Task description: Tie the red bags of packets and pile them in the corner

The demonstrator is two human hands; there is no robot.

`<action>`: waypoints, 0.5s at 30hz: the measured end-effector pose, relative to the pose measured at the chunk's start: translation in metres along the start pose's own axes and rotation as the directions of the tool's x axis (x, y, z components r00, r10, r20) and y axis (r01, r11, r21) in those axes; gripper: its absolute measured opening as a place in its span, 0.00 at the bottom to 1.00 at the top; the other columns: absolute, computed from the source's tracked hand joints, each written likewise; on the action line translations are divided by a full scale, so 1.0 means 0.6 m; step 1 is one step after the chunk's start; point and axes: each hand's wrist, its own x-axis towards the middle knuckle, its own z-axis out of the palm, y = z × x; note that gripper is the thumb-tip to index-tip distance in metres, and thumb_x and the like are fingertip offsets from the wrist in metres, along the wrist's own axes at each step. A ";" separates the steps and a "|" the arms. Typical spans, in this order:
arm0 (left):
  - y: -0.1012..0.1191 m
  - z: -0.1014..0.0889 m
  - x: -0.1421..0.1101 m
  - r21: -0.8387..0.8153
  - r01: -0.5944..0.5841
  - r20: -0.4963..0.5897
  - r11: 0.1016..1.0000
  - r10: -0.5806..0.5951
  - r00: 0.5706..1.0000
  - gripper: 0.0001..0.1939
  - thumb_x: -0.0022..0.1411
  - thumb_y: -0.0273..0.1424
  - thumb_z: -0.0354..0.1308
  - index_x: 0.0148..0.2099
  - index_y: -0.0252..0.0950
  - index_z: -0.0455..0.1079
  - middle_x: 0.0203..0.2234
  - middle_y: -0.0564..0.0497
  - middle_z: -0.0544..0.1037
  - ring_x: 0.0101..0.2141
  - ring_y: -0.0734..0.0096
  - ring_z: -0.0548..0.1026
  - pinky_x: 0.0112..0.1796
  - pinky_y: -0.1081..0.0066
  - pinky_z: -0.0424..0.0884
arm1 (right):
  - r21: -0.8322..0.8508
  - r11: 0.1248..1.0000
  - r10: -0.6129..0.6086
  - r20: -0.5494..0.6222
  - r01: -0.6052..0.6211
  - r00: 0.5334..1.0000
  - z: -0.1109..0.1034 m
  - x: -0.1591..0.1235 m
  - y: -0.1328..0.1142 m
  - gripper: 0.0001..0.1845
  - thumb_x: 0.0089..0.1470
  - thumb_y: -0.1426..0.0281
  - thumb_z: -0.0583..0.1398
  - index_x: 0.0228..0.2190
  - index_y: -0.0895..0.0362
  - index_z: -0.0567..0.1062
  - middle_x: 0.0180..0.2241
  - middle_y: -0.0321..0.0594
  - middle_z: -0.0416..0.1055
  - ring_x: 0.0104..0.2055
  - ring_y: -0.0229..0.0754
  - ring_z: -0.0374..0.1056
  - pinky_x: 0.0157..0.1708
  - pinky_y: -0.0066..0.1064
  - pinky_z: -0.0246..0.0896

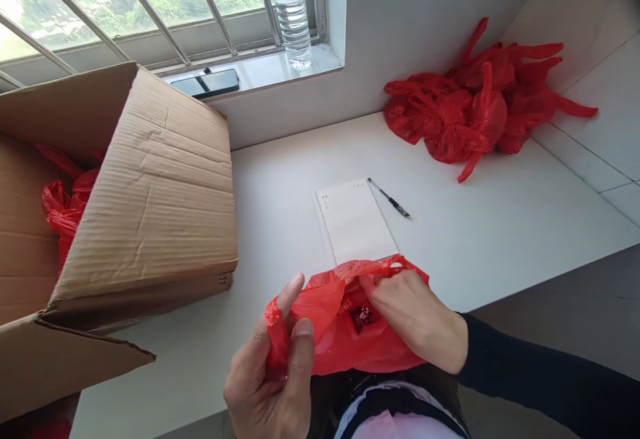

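Both of my hands grip one red plastic bag (345,332) just over the near edge of the white table (500,239). My left hand (273,372) pinches the bag's left handle between thumb and fingers. At the bag's right rim my right hand (413,316) has its fingers curled into the plastic. Something small and dark shows inside the bag, between my hands. A white paper sheet (355,220) lies on the table just beyond the bag, with a black pen (389,197) to its right.
An open cardboard box (145,192) holding red bags (65,209) stands at the left. A pile of tied red bags (480,109) lies in the far right corner. On the windowsill stand a water bottle (293,16) and a dark phone (206,82).
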 end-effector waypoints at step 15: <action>0.016 0.007 0.004 0.033 0.054 -0.087 0.998 -0.051 0.995 0.16 0.65 0.29 0.64 0.54 0.51 0.80 0.47 0.53 0.84 0.37 0.71 0.80 0.49 0.68 0.75 | 0.069 0.997 -0.021 0.036 0.019 0.999 -0.035 -0.011 0.016 0.23 0.58 0.86 0.55 0.52 0.57 0.70 0.31 0.38 0.77 0.30 0.45 0.75 0.23 0.35 0.51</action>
